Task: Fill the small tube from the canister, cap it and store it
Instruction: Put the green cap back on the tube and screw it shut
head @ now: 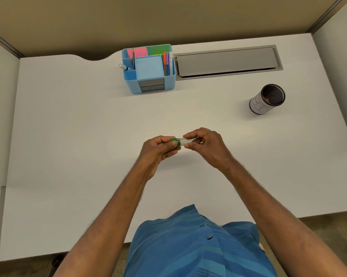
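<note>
A small clear tube (187, 140) lies level between both hands above the middle of the white desk (88, 126). Its green cap (176, 142) sits on the left end. My left hand (158, 151) pinches the cap with thumb and fingers. My right hand (207, 145) grips the tube's body and hides its right end. What is inside the tube cannot be made out. The canister (267, 99), a dark mesh cylinder with a white paper label, stands upright and open at the right, well away from both hands.
A blue desk organiser (149, 68) with sticky notes, pens and a marker stands at the back centre. A grey cable-tray lid (227, 61) is set into the desk beside it. Beige partition walls enclose the desk on three sides.
</note>
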Demonstrator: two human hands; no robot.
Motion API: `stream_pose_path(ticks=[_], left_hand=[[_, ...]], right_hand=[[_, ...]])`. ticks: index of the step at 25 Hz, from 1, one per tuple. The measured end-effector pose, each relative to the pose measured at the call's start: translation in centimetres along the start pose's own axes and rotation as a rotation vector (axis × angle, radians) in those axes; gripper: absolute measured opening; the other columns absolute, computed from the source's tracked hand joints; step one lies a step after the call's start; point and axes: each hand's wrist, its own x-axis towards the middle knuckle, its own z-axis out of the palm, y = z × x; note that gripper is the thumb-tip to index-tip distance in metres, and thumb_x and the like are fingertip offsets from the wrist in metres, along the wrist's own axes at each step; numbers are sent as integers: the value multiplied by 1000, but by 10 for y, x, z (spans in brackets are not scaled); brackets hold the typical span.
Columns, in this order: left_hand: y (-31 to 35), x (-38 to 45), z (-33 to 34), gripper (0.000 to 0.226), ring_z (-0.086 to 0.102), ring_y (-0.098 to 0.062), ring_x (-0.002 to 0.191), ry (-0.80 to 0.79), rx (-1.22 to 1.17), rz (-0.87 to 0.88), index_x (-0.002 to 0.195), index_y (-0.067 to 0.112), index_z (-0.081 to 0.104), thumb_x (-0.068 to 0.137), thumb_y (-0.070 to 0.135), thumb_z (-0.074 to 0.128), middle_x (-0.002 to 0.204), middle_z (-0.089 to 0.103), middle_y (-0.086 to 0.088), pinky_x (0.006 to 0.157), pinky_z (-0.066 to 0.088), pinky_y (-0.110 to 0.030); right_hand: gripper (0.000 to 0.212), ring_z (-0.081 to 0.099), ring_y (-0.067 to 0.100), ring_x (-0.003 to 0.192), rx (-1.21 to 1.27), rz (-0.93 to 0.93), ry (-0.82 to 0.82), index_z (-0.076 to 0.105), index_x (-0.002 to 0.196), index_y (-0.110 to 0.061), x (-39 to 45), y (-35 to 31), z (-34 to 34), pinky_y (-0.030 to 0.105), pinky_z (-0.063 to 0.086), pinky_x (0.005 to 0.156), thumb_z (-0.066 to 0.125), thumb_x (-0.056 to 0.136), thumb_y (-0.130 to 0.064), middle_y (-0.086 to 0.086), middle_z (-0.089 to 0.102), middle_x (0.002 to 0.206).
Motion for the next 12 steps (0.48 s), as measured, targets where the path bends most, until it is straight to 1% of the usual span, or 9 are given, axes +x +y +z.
stream_pose_path(ticks=[3,5,7,9,10,12], left_hand=[[6,5,0,18,77,-34,95,7,21,2,100,5,75,83,4,78,101,79,-17,77,62,-28],[10,8,0,18,77,-35,95,12,39,4,101,4,75,83,3,77,100,79,-17,78,62,-29],[13,11,-3,20,76,-35,96,19,73,8,102,3,75,83,5,78,101,79,-17,79,63,-30],[17,14,-6,23,77,-33,94,26,119,24,104,1,74,83,7,79,100,79,-17,80,63,-31],[21,18,-8,24,77,-32,92,36,140,40,105,1,73,83,8,79,99,79,-16,80,63,-31],[32,26,-7,24,77,-29,86,75,182,87,103,2,73,82,10,81,96,80,-15,76,63,-29]], right_hand=[[24,67,12,84,51,34,2,77,101,-33,7,2,2,33,58,83,84,82,-20,-16,72,93],[24,69,18,85,78,51,6,77,100,-33,10,3,4,38,59,86,84,81,-20,-20,72,88],[24,69,17,86,74,56,-2,76,100,-33,16,4,7,38,59,85,84,81,-20,-23,72,87],[23,67,9,85,35,26,-16,75,101,-31,21,3,10,32,57,83,82,83,-20,-23,71,89],[22,66,5,88,-8,-7,-23,74,102,-30,26,2,12,29,56,84,81,84,-20,-20,72,92],[22,63,5,98,-181,-104,-29,70,107,-29,38,-5,16,29,53,89,78,88,-24,-17,72,101]])
